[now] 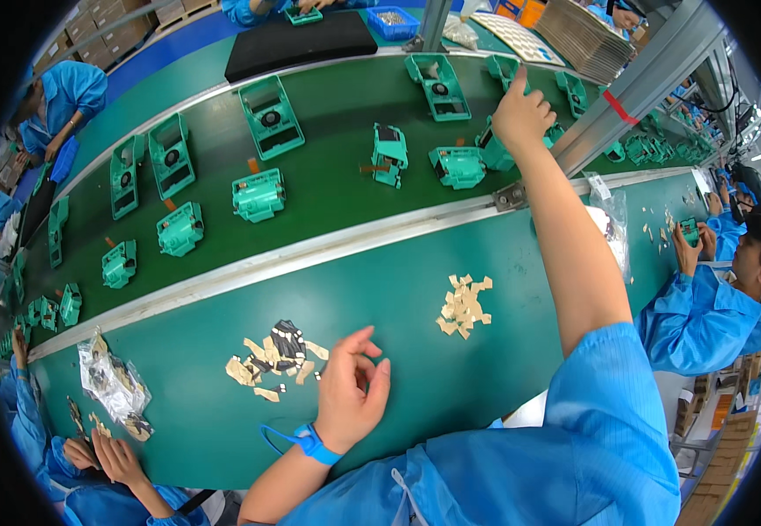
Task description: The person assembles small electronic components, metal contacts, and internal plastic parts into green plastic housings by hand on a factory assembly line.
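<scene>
My right hand (522, 114) reaches over the conveyor, index finger stretched toward a green plastic housing (500, 68) at its far side. Whether the fingertip touches it I cannot tell. Beneath that hand, another green part (494, 147) is partly covered. My left hand (354, 392), wearing a blue wrist strap (317, 444), hovers over the worktable with loosely curled fingers and nothing visible in them. Just left of it lie loose beige paper pieces and small black-and-white parts (286, 342). A second heap of beige pieces (463, 307) lies farther right.
Green housings (271, 118) and smaller green assemblies (258, 195) stand along the conveyor (328, 114). A metal post (634, 92) with red tape rises beside my right arm. Plastic bags (116, 379) lie on the worktable (398, 438). Co-workers (704, 307) sit at both sides.
</scene>
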A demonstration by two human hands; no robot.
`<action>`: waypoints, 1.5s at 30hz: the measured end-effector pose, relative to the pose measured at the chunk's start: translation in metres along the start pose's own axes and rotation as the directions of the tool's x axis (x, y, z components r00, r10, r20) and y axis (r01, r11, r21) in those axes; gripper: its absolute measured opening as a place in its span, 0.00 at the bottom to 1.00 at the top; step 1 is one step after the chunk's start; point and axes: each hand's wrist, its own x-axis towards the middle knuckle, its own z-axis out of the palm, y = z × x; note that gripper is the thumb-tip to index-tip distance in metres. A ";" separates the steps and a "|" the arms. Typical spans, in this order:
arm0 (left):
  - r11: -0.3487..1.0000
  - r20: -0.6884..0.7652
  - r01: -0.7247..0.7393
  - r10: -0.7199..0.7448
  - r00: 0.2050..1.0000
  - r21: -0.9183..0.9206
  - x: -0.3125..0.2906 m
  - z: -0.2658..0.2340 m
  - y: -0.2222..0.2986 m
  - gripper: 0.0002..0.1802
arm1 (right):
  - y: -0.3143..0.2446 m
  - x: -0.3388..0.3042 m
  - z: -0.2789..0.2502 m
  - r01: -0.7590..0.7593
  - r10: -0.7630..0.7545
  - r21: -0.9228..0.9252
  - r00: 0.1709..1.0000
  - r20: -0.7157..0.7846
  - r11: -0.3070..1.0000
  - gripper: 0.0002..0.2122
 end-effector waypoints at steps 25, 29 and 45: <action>0.892 0.031 0.116 -0.114 0.993 -0.438 0.001 0.002 0.032 0.44 | 0.034 -0.216 -0.150 -0.917 -0.762 0.378 0.153 0.630 0.128 0.45; 0.903 0.053 0.243 -0.240 0.969 -0.355 -0.016 -0.002 0.024 0.40 | 0.044 -0.262 -0.134 -0.890 -0.723 0.452 0.275 0.634 0.058 0.45; 0.875 0.292 -0.292 0.185 0.939 0.386 -0.005 0.012 0.040 0.39 | 0.079 -0.268 -0.124 -0.831 -0.635 0.551 0.469 0.614 -0.080 0.34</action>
